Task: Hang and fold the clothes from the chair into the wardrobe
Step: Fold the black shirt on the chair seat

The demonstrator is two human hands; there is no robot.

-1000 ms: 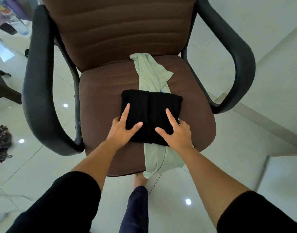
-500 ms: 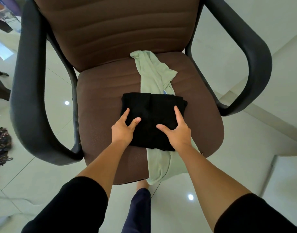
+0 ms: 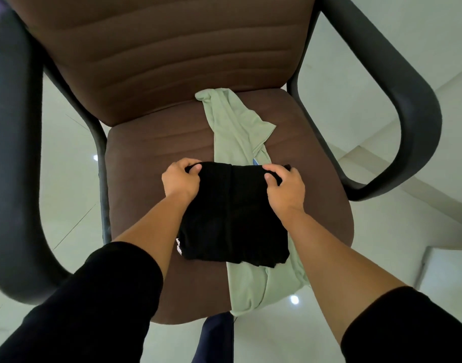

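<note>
A folded black garment [image 3: 232,218] lies on the seat of a brown office chair [image 3: 151,163], on top of a pale green garment [image 3: 237,129] that runs from the backrest to the seat's front edge and hangs over it. My left hand [image 3: 181,179] grips the black garment's far left corner, fingers curled over the edge. My right hand [image 3: 283,184] grips its far right corner the same way. The wardrobe is out of view.
Black armrests [image 3: 17,166] curve round both sides of the seat, the right armrest [image 3: 408,100] close to my right hand. Pale glossy floor tiles [image 3: 67,158] surround the chair. A white step or ledge [image 3: 381,163] runs along the right. My leg shows below the seat.
Both hands have slid forward from lying flat on the black garment's near half to its far edge and curled round the corners. The view has moved closer to the chair.
</note>
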